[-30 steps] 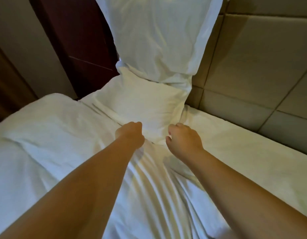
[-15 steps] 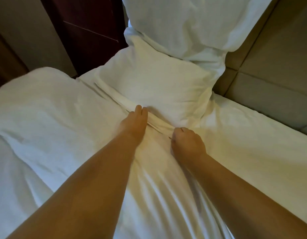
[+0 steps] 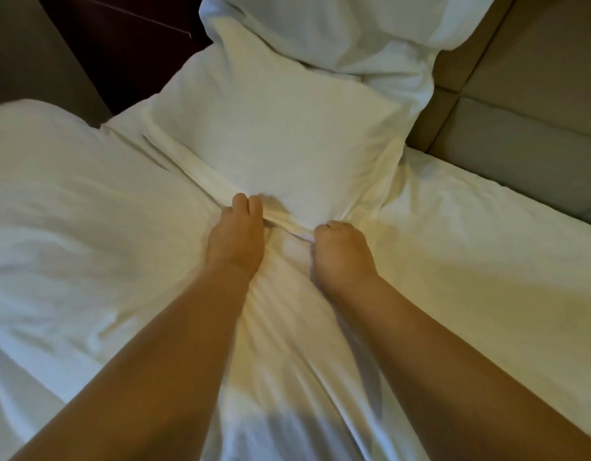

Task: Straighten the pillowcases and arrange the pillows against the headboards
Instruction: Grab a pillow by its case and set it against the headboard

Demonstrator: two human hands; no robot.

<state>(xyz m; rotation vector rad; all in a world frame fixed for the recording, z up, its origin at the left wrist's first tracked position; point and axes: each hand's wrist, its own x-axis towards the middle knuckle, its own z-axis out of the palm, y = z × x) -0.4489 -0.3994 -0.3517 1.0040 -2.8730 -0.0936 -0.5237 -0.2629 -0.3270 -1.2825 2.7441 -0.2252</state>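
view: I have one head camera only, worn, wide-angle
facing: forward and down across bed (image 3: 470, 261) toward padded headboard (image 3: 526, 134)
nearness: close, forearms fill my lower frame
shared: nothing, single view

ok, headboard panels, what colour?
Plain beige-tan padded panels, no pattern, on the headboard; the head view shows them at upper right.
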